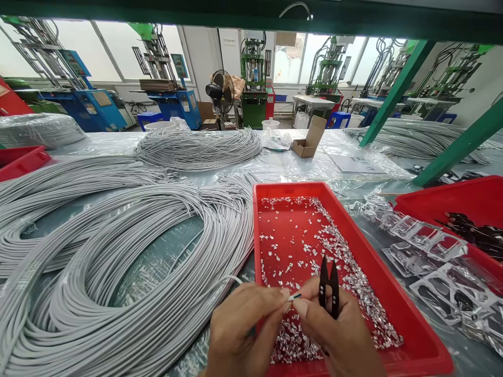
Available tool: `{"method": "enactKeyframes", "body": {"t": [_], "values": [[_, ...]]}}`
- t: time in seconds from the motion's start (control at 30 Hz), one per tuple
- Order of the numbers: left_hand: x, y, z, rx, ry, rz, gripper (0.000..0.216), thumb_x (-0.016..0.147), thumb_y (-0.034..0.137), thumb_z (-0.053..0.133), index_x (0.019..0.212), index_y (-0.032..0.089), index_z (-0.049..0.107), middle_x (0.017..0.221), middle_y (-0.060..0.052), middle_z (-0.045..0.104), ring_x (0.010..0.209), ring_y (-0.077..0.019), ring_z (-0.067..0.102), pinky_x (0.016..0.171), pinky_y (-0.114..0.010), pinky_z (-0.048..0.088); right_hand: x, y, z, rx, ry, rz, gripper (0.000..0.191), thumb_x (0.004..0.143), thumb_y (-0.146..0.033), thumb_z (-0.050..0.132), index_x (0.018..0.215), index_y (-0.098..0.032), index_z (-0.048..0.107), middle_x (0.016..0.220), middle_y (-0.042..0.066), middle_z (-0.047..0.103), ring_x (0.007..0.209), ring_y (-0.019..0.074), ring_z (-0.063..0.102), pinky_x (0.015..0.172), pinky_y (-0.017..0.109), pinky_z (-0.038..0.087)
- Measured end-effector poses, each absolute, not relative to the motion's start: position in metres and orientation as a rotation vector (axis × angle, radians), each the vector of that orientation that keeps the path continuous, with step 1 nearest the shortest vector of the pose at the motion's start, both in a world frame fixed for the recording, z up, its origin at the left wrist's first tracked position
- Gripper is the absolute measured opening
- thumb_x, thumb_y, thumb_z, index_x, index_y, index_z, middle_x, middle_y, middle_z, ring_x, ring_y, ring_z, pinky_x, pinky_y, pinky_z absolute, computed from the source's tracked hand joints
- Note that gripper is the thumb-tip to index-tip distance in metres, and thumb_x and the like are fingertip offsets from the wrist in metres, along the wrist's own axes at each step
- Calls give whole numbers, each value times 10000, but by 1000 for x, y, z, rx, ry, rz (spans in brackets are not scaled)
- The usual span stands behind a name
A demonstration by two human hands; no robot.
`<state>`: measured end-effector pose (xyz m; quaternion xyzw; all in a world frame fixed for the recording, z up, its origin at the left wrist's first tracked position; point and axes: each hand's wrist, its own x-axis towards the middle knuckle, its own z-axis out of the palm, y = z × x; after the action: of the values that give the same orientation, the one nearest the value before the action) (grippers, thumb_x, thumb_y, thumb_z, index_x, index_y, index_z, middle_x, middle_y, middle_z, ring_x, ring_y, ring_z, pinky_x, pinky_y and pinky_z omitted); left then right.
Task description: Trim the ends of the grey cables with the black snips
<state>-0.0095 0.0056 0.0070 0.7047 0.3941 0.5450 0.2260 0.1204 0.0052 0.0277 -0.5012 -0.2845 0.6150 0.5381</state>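
My left hand [241, 330] pinches the end of a thin grey cable [231, 280] between thumb and fingers, over the near left corner of a red tray [396, 293]. My right hand [340, 335] is closed around black thread snips [329, 285], blades pointing up and away, while its thumb and forefinger touch the cable's tip [294, 297]. The tray floor is strewn with small silvery foil scraps [346, 262]. The cable runs back into a large coil of grey cables [129, 272] on my left.
More grey cable bundles [196, 149] lie further back and on the right [420, 139]. A small open cardboard box [310, 139], clear plastic blister trays [428, 251] and a second red tray [451, 201] with dark parts sit on the plastic-covered table. Green frame posts [393, 94] rise at right.
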Motion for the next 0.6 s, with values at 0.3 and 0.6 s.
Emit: {"method": "enactKeyframes", "body": {"t": [0.3,0.6], "values": [[3,1,17,1358,1218,1393,186,734,104,715,765,272,790,674,19,776,602,-150,705,588,-207,540,115,9,34,-1319,-718,1250,119,510,-273,635,504,-178,563,406,-90,432,392,50,361,417,184,277],[0,7,24,702,1006,1193,108,673,226,821,687,157,738,548,1,731,506,-81,655,534,-133,514,128,-7,12,-1315,-1250,907,170,816,-441,560,851,-281,609,557,-97,533,466,82,469,486,187,369]]}}
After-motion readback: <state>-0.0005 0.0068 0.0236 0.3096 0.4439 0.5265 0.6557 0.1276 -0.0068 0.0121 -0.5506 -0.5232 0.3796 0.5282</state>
